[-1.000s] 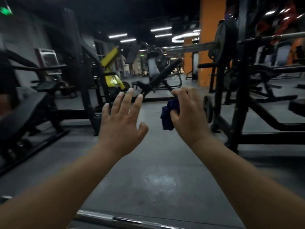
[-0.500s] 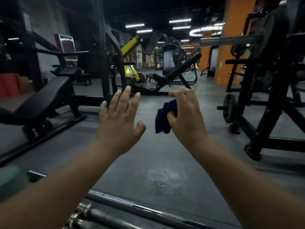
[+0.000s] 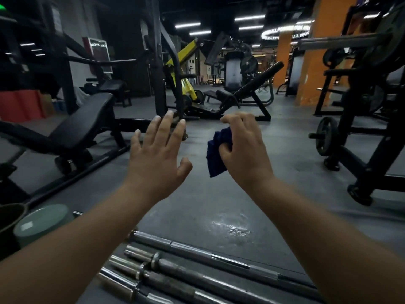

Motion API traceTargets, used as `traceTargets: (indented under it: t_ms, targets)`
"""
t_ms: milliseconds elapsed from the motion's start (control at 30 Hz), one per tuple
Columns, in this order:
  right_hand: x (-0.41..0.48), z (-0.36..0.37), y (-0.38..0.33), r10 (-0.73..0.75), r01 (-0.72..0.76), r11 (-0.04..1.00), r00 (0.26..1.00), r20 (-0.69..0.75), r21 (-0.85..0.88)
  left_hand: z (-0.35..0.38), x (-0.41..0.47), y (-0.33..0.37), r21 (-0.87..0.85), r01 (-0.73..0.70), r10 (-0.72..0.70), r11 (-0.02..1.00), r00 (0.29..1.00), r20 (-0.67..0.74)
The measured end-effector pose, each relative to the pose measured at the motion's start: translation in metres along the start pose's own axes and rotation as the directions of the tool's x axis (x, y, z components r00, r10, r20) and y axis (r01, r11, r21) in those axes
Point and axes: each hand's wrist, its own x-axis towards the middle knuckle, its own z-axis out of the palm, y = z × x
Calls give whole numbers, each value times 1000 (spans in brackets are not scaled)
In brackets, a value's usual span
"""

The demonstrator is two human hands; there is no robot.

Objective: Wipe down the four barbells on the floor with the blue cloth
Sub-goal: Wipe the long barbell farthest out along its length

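Several steel barbells (image 3: 197,273) lie side by side on the dark gym floor at the bottom of the view, running from lower left toward the right. My right hand (image 3: 245,154) is held out in the air above the floor and grips a crumpled blue cloth (image 3: 217,150), which hangs from its fingers. My left hand (image 3: 157,159) is raised beside it, palm down, fingers spread and straight, holding nothing. Both hands are well above the barbells and touch none of them.
A black weight bench (image 3: 72,132) stands at the left. A rack with a weight plate (image 3: 326,139) stands at the right. A pale green plate (image 3: 41,224) lies at the lower left. A wet patch (image 3: 230,227) shines on the floor ahead of the bars.
The view has tilted down and turned left, bringing more of the barbells into sight at the bottom. Both hands keep their pose, the right still gripping the cloth.
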Motion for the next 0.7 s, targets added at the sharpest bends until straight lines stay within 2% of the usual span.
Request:
traceTargets:
  t_ms: [200, 467, 700]
  targets:
    - [-9, 24, -48, -50, 46, 994, 998, 40, 95, -33, -45, -44, 47, 93, -93, 995, 996, 9]
    - [-5, 74, -114, -137, 116, 931, 990, 37, 346, -80, -104, -108, 267, 225, -249, 937, 967, 56]
    - [-7, 167, -174, -244, 160, 878, 960, 135, 451, -46, -148, -179, 317, 372, -419, 872, 903, 94]
